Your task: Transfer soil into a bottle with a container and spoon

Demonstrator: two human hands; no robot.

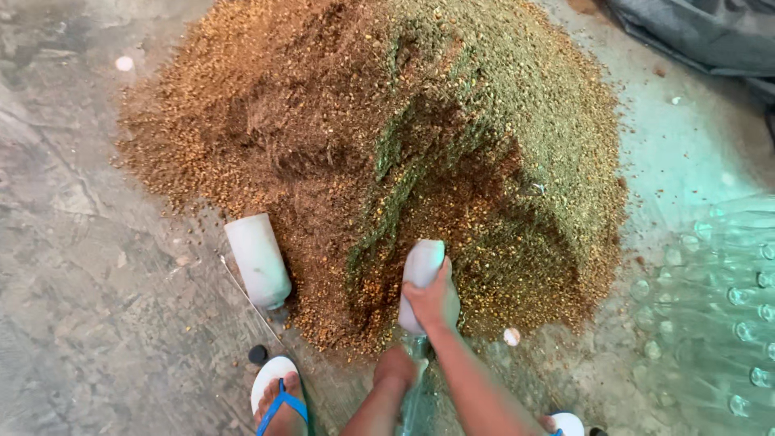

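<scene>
Nearest the camera: a foot in a white sandal (277, 393) with blue straps, flat on the concrete floor (97, 307). A second white sandal (567, 423) shows only as a sliver at the bottom edge. A small dark cap (257, 354) lies on the floor just beside the first sandal.

Two bare forearms rise from the bottom edge. Left hand (395, 367): only the knuckles and wrist show, low and just beside a clear plastic bottle (416, 387) that stands below the scoop. Whether its grip is closed on the bottle cannot be told.

Right hand (433, 300): fingers wrapped firmly round a white plastic scoop (423, 278). The scoop is cylindrical with a smooth, matte, dusty surface. Its far end is pushed into the near foot of the heap, its lower end over the bottle.

A second white cylinder (258, 258), same dusty plastic, lies tilted on the floor to the left, its lower end touching the heap's edge.

Heap (371, 153): large mound of coarse, granular, dry material. Left part is reddish brown with pale flecks. Right part is olive green. A green streak runs down the middle towards the scoop. Loose grains are scattered round the rim.

Right edge: rows of clear bottles (726, 299) packed in glossy transparent wrap.

Far right corner: crumpled grey sheeting (702, 32). Floor is grey, mottled and worn.
</scene>
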